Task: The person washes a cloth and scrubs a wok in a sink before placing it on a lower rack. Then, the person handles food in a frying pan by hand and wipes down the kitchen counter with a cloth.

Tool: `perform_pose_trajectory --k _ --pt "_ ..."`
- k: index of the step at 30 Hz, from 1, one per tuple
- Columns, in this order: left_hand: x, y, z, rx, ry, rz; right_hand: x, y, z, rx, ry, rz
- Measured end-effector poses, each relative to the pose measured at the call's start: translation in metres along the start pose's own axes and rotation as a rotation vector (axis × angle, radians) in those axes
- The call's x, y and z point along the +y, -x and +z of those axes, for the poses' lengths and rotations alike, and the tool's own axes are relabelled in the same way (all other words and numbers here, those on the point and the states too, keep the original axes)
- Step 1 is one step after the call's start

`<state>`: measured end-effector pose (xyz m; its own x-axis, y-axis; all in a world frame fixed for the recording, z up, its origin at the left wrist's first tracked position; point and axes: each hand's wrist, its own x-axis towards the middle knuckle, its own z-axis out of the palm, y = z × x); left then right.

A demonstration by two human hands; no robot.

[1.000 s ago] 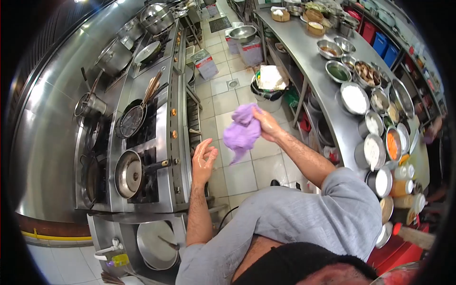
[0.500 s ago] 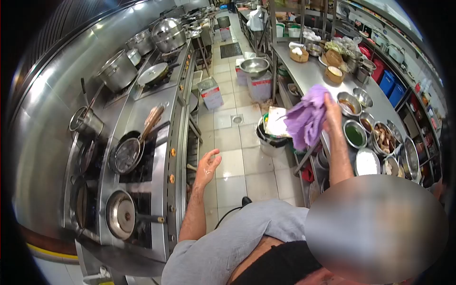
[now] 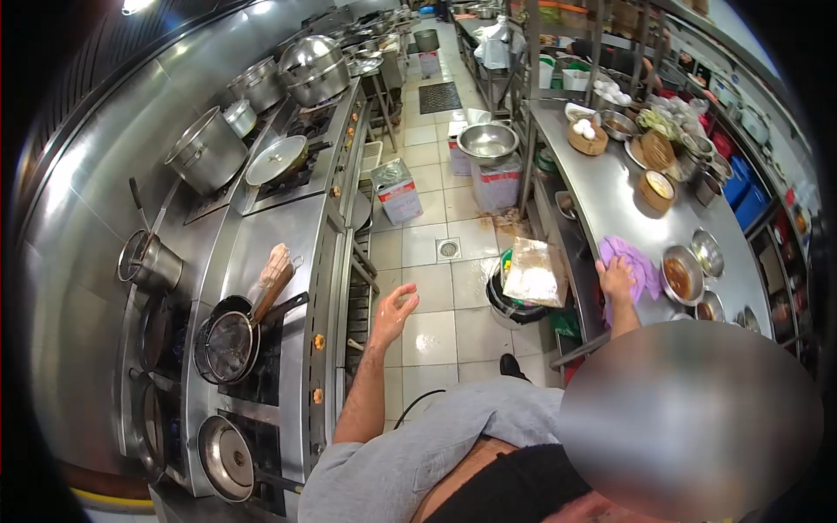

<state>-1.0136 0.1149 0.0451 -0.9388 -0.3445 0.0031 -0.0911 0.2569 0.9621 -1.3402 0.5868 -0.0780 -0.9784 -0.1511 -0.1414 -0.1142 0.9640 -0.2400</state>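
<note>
The right hand (image 3: 617, 281) lies palm-down on the purple cloth (image 3: 635, 264), pressing it flat to the steel counter (image 3: 602, 196); the cloth spreads from under the fingers, bunched away from the person and toward the sauce bowl (image 3: 682, 275) just beside it. The arm reaches out straight, wrist low. The left hand (image 3: 394, 311) hangs released, fingers loosely spread, holding nothing, over the tiled aisle (well apart from the cloth), nearer the stove range (image 3: 288, 253).
</note>
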Motion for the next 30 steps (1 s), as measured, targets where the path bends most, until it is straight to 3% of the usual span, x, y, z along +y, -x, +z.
perform_pose_trajectory --k 2,9,15,20,23,25,26,29,30 --pt "-0.014 -0.017 0.001 0.061 0.01 -0.082 -0.047 0.0 -0.026 0.149 0.068 0.223" --pt "0.005 -0.068 0.036 0.254 0.022 -0.279 -0.023 -0.2 -0.062 0.056 -0.005 0.277" --pt "0.011 -0.098 0.066 0.276 0.01 -0.382 -0.006 -0.298 -0.071 0.075 0.006 0.274" --pt "0.016 -0.102 0.065 0.275 -0.032 -0.347 -0.008 -0.317 -0.092 0.042 -0.048 0.291" --pt "0.04 -0.083 0.047 0.407 -0.013 -0.138 -0.006 -0.299 -0.106 0.074 -0.104 0.215" --pt "0.082 -0.057 0.025 0.537 -0.067 -0.021 0.007 -0.322 -0.099 0.612 -0.372 -0.219" --pt "0.109 -0.038 0.014 0.656 -0.094 0.013 -0.016 -0.302 -0.127 0.779 -0.433 -0.277" --pt "0.203 0.045 -0.022 0.954 -0.44 0.292 -0.089 -0.248 -0.246 0.86 -0.784 -0.606" --pt "0.235 0.077 -0.024 1.128 -0.448 0.38 -0.143 -0.176 -0.295 1.026 -0.793 -0.527"
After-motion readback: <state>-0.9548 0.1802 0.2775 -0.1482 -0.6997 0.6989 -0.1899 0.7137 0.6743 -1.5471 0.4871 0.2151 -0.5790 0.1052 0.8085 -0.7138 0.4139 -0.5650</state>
